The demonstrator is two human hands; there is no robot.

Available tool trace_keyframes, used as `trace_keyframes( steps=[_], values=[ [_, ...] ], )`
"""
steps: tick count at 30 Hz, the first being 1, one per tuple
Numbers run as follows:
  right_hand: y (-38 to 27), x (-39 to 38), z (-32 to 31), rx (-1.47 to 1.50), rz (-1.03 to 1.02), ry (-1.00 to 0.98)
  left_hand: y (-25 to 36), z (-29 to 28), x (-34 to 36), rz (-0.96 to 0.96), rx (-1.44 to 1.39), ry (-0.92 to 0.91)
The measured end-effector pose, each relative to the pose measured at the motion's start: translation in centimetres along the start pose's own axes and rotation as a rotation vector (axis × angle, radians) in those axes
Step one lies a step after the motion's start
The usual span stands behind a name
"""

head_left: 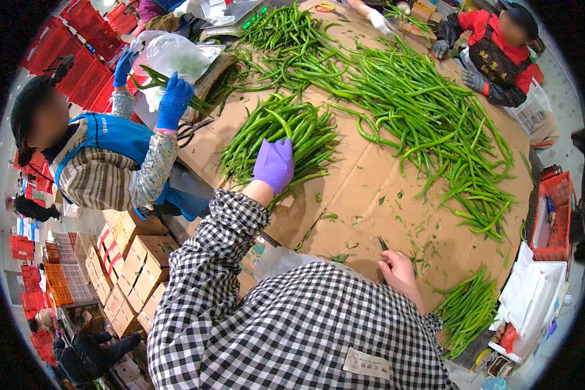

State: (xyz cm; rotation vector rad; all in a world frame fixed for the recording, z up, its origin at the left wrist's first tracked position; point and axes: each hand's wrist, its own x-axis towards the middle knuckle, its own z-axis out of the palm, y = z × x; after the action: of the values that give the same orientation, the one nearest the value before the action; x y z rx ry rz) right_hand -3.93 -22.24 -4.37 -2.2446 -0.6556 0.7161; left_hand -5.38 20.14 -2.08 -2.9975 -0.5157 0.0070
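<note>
My left hand (274,166), in a purple glove, rests on the near side of a heaped bundle of long green chili peppers (240,146). Its fingers curl down among them, and one lighter pepper sticks out past the fingertips. Lower right, my bare right hand (400,272) is closed near the table's front, around a small dark pointed tool (383,244). Only the tool's tip shows, so its kind is hidden. Cardboard (344,224) covers the table, with bits of leaf and stem scattered about.
A large pile of peppers (422,110) spreads across the far and right side. Another bunch (467,312) lies right of my right arm. Black scissors (192,132) lie near a blue-gloved co-worker (104,156). A red-sleeved co-worker (491,55) stands far right, near a red crate (552,214).
</note>
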Motion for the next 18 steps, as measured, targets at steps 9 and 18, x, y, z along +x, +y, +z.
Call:
trace_keyframes(
  steps=[9,18],
  values=[
    [0.3,-0.6,0.9,-0.005,0.020,-0.022,2.1,0.9,1.8,-0.124,-0.016,-0.040],
    [0.9,-0.5,1.2,-0.021,-0.029,-0.018,1.6,2.0,-1.3,0.182,-0.238,0.088]
  ],
)
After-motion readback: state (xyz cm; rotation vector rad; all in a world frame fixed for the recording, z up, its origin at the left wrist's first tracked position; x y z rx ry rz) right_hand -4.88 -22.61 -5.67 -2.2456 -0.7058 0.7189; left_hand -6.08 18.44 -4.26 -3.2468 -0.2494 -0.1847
